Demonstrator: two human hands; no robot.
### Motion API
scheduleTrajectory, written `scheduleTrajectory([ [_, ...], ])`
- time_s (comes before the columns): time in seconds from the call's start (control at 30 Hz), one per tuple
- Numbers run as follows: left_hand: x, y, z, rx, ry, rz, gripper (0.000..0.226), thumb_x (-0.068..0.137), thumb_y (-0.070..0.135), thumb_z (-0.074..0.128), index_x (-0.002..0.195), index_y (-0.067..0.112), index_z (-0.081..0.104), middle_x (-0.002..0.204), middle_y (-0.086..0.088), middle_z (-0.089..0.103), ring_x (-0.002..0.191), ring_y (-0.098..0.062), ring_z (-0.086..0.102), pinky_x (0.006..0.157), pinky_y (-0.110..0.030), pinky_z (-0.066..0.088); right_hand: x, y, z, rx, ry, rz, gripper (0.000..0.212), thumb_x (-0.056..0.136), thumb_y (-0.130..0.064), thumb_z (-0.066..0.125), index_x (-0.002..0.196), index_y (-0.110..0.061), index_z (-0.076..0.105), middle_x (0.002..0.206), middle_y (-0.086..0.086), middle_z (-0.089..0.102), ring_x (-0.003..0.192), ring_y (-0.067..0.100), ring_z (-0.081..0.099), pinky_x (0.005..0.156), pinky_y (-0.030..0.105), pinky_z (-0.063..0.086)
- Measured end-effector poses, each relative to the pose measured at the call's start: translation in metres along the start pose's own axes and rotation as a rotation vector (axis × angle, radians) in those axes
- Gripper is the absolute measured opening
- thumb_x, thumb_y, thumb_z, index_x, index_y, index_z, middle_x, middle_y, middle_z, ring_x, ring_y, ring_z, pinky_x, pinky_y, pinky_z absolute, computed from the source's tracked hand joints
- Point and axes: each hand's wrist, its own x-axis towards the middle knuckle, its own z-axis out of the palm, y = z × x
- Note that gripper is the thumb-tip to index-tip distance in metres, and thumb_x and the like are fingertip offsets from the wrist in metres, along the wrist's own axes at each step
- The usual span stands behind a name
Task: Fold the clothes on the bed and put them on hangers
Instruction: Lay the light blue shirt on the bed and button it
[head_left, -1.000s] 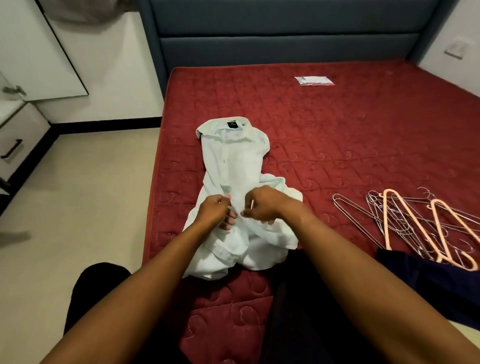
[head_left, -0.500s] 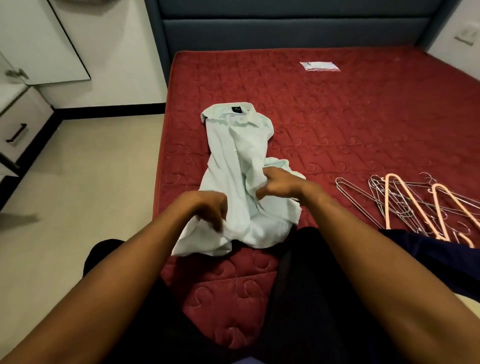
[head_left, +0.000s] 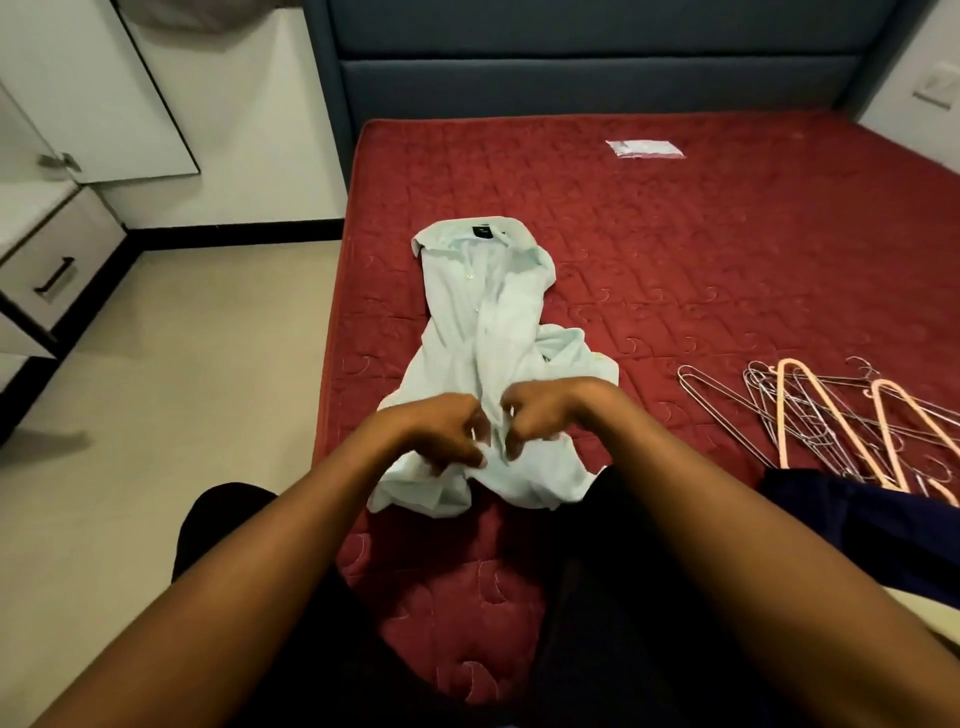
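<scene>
A pale mint shirt (head_left: 488, 322) lies crumpled on the red mattress (head_left: 701, 249), collar pointing toward the headboard. Over its lower front, my left hand (head_left: 441, 431) and my right hand (head_left: 540, 415) sit close together, each with fingers curled and pinching the shirt's button strip. A pile of wire and pink hangers (head_left: 826, 421) lies on the mattress to the right, untouched. A dark navy garment (head_left: 878, 525) rests at the near right, partly under the hangers.
A small clear plastic packet (head_left: 644, 148) lies far back on the mattress. The blue padded headboard (head_left: 597, 78) stands behind. A white drawer unit (head_left: 52, 275) stands at the left beyond the beige floor (head_left: 171, 415). My dark-clothed legs fill the bottom of the view.
My hands, apart half a second ago, have come back together over the shirt's front strip. The shirt's lower part has shifted slightly.
</scene>
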Motion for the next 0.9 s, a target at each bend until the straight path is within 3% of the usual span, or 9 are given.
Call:
scheduleTrajectory([
  [0.1, 0.002, -0.021, 0.015, 0.037, -0.089, 0.048, 0.015, 0.085, 0.021, 0.079, 0.097, 0.013, 0.077, 0.079, 0.0, 0.071, 0.061, -0.004, 0.059, 0.059, -0.018, 0.046, -0.002, 0.01, 0.018, -0.132, -0.114, 0.071, 0.03, 0.08, -0.026, 0.085, 0.082, -0.015, 0.057, 0.075, -0.001, 0.057, 0.069, 0.02, 0.057, 0.061, 0.028, 0.052],
  [0.2, 0.002, -0.029, 0.016, 0.025, -0.06, 0.072, 0.012, 0.084, 0.024, 0.08, 0.092, 0.015, 0.079, 0.085, -0.003, 0.076, 0.069, -0.005, 0.06, 0.069, -0.027, 0.049, -0.008, 0.007, 0.023, -0.418, -0.068, 0.12, 0.033, 0.084, -0.028, 0.082, 0.101, -0.015, 0.057, 0.093, 0.0, 0.06, 0.087, 0.024, 0.058, 0.075, 0.034, 0.05],
  [0.37, -0.004, -0.019, -0.001, -0.164, 0.172, 0.062, 0.006, 0.09, 0.013, 0.072, 0.093, 0.013, 0.077, 0.075, -0.006, 0.075, 0.052, -0.018, 0.066, 0.049, -0.027, 0.049, -0.012, -0.016, 0.027, -0.507, 0.648, 0.081, 0.032, 0.095, -0.019, 0.057, 0.124, -0.008, 0.052, 0.117, 0.012, 0.065, 0.105, 0.033, 0.066, 0.071, 0.034, 0.039],
  [0.43, -0.006, -0.013, -0.007, -0.18, 0.26, 0.077, 0.014, 0.09, 0.006, 0.068, 0.082, 0.014, 0.075, 0.066, -0.002, 0.073, 0.044, -0.017, 0.063, 0.045, -0.025, 0.046, -0.012, -0.032, 0.033, -0.476, 0.729, 0.061, 0.046, 0.092, -0.026, 0.062, 0.129, -0.006, 0.044, 0.113, 0.011, 0.066, 0.103, 0.033, 0.067, 0.068, 0.034, 0.038],
  [0.53, -0.008, -0.012, -0.012, -0.088, 0.203, 0.081, 0.023, 0.088, 0.001, 0.064, 0.068, 0.013, 0.068, 0.057, -0.003, 0.068, 0.043, -0.019, 0.064, 0.044, -0.025, 0.046, -0.013, -0.042, 0.038, -0.188, 0.251, 0.026, 0.068, 0.085, -0.03, 0.071, 0.137, -0.007, 0.034, 0.114, 0.011, 0.063, 0.098, 0.03, 0.067, 0.069, 0.035, 0.049],
  [0.63, -0.011, -0.026, -0.009, -0.01, 0.056, 0.043, 0.014, 0.09, 0.01, 0.069, 0.077, 0.01, 0.072, 0.067, -0.012, 0.072, 0.048, -0.023, 0.068, 0.049, -0.028, 0.05, -0.009, -0.028, 0.033, -0.028, -0.124, 0.028, 0.075, 0.086, -0.009, 0.075, 0.145, -0.013, 0.029, 0.118, 0.015, 0.06, 0.085, 0.031, 0.07, 0.055, 0.033, 0.055],
  [0.7, -0.014, -0.035, -0.007, -0.038, 0.065, 0.037, 0.011, 0.09, 0.011, 0.07, 0.081, 0.014, 0.075, 0.069, -0.009, 0.074, 0.049, -0.022, 0.067, 0.049, -0.028, 0.05, -0.001, -0.016, 0.028, -0.033, 0.036, 0.043, 0.058, 0.084, -0.004, 0.075, 0.135, -0.013, 0.05, 0.115, 0.013, 0.064, 0.081, 0.03, 0.071, 0.05, 0.028, 0.053],
  [0.8, -0.02, -0.037, -0.008, -0.137, 0.127, 0.081, 0.014, 0.089, 0.007, 0.069, 0.092, 0.017, 0.079, 0.074, -0.009, 0.076, 0.048, -0.017, 0.062, 0.049, -0.027, 0.047, 0.001, -0.006, 0.018, -0.057, 0.693, 0.063, 0.012, 0.083, -0.012, 0.067, 0.088, -0.009, 0.057, 0.097, 0.015, 0.068, 0.088, 0.036, 0.068, 0.06, 0.032, 0.042],
  [0.9, -0.029, -0.025, -0.007, -0.32, -0.082, 0.143, 0.029, 0.091, 0.006, 0.073, 0.117, 0.018, 0.076, 0.078, -0.009, 0.075, 0.055, -0.014, 0.061, 0.049, -0.022, 0.047, -0.006, -0.01, 0.017, -0.123, 0.915, 0.04, 0.02, 0.082, -0.019, 0.067, 0.099, -0.011, 0.06, 0.102, 0.011, 0.066, 0.094, 0.036, 0.064, 0.066, 0.036, 0.04],
])
